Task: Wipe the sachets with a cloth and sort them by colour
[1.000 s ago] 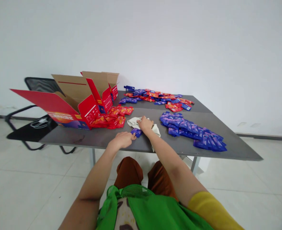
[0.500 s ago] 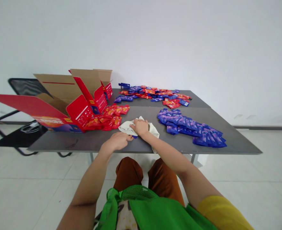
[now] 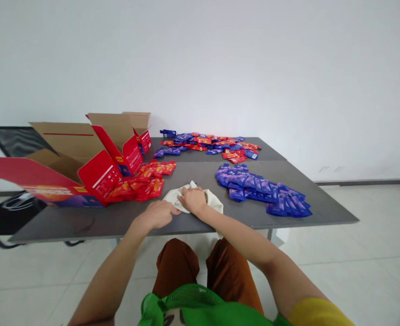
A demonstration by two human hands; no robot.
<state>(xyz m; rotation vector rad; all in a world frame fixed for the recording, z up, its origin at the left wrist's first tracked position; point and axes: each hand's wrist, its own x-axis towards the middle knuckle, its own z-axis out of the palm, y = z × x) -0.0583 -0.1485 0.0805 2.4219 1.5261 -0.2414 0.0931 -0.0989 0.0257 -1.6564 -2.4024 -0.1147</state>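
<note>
A cream cloth bag (image 3: 212,202) lies on the grey table (image 3: 322,213) near its front edge. My right hand (image 3: 195,200) rests on the bag with its fingers curled over the cloth. My left hand (image 3: 157,214) lies beside it at the bag's left edge, fingers bent and touching the cloth. The blue packet seen earlier between my hands is hidden. A pile of red packets (image 3: 142,181) lies left of the bag and a row of blue packets (image 3: 261,189) lies to its right.
An open red and brown cardboard box (image 3: 84,156) stands at the table's left, flaps spread. A mixed heap of red and blue packets (image 3: 209,144) lies at the far side. A black chair (image 3: 9,181) stands left of the table. My knees are under the front edge.
The blue packet that showed between my hands has gone out of sight under my hands and the cloth. Both hands drew closer together on the bag. The camera tilted slightly.
</note>
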